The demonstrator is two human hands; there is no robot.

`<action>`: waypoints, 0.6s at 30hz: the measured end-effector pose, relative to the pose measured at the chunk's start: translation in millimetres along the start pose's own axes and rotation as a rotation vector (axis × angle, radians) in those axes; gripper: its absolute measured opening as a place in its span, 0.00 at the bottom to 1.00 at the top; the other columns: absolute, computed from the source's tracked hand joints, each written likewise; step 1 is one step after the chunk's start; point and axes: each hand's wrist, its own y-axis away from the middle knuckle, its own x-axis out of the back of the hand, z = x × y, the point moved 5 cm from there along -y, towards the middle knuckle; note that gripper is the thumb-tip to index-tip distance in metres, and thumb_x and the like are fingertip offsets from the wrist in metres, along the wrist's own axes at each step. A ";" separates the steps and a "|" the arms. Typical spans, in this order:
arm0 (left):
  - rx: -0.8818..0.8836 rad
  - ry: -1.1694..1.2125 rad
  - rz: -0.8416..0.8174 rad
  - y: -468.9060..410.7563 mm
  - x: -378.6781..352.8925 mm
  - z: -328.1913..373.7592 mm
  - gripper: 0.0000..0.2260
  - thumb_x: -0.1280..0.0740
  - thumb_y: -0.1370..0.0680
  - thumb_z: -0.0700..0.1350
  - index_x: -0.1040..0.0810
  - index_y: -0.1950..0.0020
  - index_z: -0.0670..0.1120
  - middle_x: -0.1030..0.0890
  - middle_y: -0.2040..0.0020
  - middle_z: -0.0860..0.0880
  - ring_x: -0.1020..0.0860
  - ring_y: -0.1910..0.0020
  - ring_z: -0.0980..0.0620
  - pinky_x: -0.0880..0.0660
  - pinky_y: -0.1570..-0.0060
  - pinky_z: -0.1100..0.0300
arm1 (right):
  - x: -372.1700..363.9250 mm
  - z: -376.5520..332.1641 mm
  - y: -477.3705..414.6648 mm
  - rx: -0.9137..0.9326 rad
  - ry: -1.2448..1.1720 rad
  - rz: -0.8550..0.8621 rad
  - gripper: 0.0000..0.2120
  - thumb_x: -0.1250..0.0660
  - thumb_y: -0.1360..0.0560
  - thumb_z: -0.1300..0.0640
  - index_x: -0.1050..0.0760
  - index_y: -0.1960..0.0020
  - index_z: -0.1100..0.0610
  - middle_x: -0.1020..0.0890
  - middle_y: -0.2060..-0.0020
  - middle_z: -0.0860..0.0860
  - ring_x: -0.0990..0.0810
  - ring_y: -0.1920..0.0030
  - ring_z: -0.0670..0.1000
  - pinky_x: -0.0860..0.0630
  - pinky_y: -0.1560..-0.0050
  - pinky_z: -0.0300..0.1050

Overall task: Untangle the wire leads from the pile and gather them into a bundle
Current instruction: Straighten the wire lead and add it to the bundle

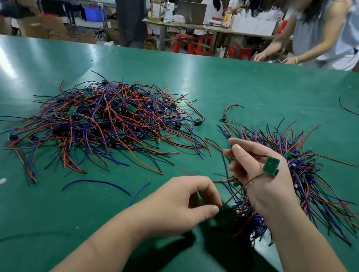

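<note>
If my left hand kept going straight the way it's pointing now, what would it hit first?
Probably the bundle of wire leads hanging below the right hand; the left hand, pinching one wire lead, points rightward at it, though depth is unclear.

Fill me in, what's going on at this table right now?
A person holds one wire lead between both hands. The left hand pinches its end, and the right hand pinches it near its small green board. The big tangled pile sits to the left on the green table. A fanned-out bundle lies beneath the right hand. Judging by the size of the pile, most leads are not yet sorted.
</note>
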 end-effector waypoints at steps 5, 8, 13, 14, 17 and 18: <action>0.109 0.249 0.101 -1.8 0.8 -4.8 0.12 0.30 0.30 0.50 0.23 0.47 0.54 0.19 0.57 0.55 0.23 0.61 0.56 0.24 0.55 0.58 | -9.6 -7.5 5.1 0.219 0.376 -0.071 0.17 0.37 0.26 0.74 0.26 0.39 0.62 0.19 0.57 0.52 0.26 0.68 0.43 0.25 0.63 0.33; 0.119 0.366 0.145 -2.3 -0.7 -4.0 0.13 0.28 0.32 0.51 0.21 0.48 0.53 0.17 0.56 0.52 0.20 0.56 0.57 0.22 0.49 0.59 | -16.2 -4.6 7.0 0.264 0.533 -0.114 0.24 0.37 0.26 0.74 0.31 0.32 0.60 0.21 0.52 0.49 0.29 0.67 0.48 0.26 0.60 0.37; 0.103 0.372 0.206 -3.4 1.6 -3.7 0.07 0.25 0.29 0.44 0.19 0.52 0.51 0.19 0.64 0.54 0.23 0.63 0.59 0.25 0.57 0.66 | -16.4 -3.1 7.5 0.297 0.657 -0.111 0.31 0.35 0.25 0.70 0.40 0.25 0.56 0.23 0.45 0.47 0.27 0.61 0.64 0.24 0.53 0.52; 0.087 0.346 0.220 -4.2 3.3 -3.5 0.04 0.27 0.27 0.42 0.18 0.54 0.49 0.20 0.65 0.54 0.24 0.65 0.58 0.27 0.60 0.66 | -15.8 -2.2 6.8 0.285 0.650 -0.106 0.33 0.35 0.25 0.70 0.41 0.25 0.55 0.23 0.44 0.46 0.27 0.62 0.63 0.24 0.54 0.51; 0.086 0.308 0.298 -6.0 11.6 -4.9 0.04 0.30 0.24 0.39 0.19 0.59 0.46 0.20 0.69 0.53 0.25 0.70 0.57 0.27 0.65 0.64 | -11.6 -1.5 2.8 0.234 0.560 -0.060 0.34 0.37 0.26 0.73 0.40 0.25 0.53 0.23 0.45 0.43 0.29 0.68 0.48 0.27 0.63 0.40; 0.117 0.337 0.333 -6.3 15.5 -7.2 0.05 0.31 0.24 0.39 0.19 0.59 0.45 0.19 0.70 0.52 0.24 0.71 0.57 0.26 0.66 0.65 | -8.7 -3.2 1.5 0.227 0.522 -0.029 0.33 0.38 0.27 0.74 0.38 0.27 0.52 0.22 0.46 0.43 0.28 0.70 0.45 0.29 0.67 0.36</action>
